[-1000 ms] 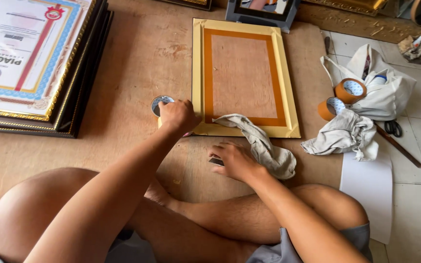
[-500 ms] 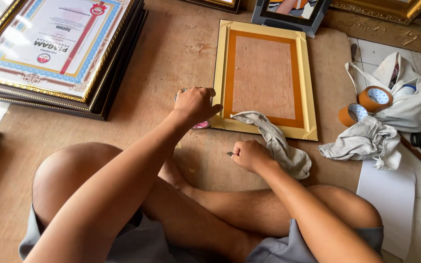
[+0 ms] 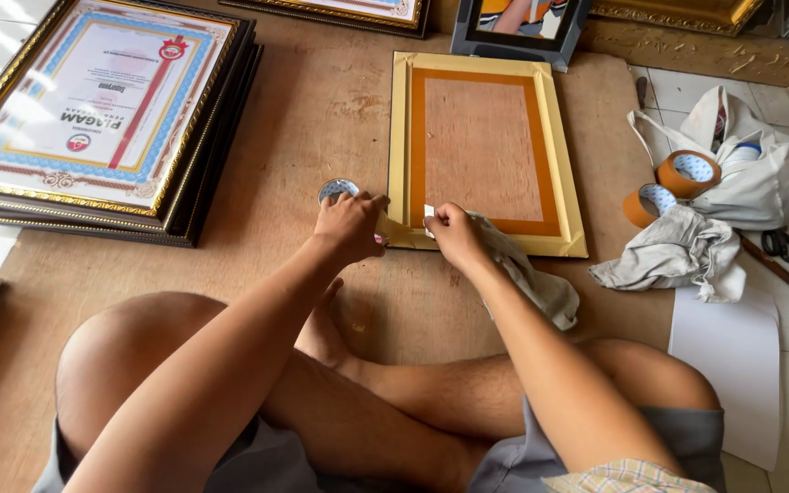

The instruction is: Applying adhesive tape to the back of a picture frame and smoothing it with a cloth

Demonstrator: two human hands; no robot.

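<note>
**Two hands meet at the near edge of a taped frame back**

We see the fingers of the right hand [image 3: 454,233] pinched shut on a small white tab of tape [image 3: 429,211] at the near edge of the yellow frame back [image 3: 483,151]. Close beside it, the left hand [image 3: 349,224] is curled closed around a tape roll [image 3: 337,190], whose pale round face shows just above the knuckles at the frame's near left corner. A short tan strip of tape runs between the two hands, along the frame's lower edge.

The frame back lies flat on the brown board [image 3: 303,119], face down, with an orange-brown tape border around a bare brown panel. A grey cloth [image 3: 531,278] lies under the right wrist and trails toward the person's knee.

Further out we find a stack of framed certificates [image 3: 93,119] to the left, well apart from the hands. To the right, two brown tape rolls [image 3: 673,183] rest against a white bag [image 3: 760,183], with a crumpled cloth [image 3: 678,256] below them, a white sheet [image 3: 732,356] on the tiles, and scissors [image 3: 783,245] near the bag. The person sits cross-legged, bare knees in the foreground.
</note>
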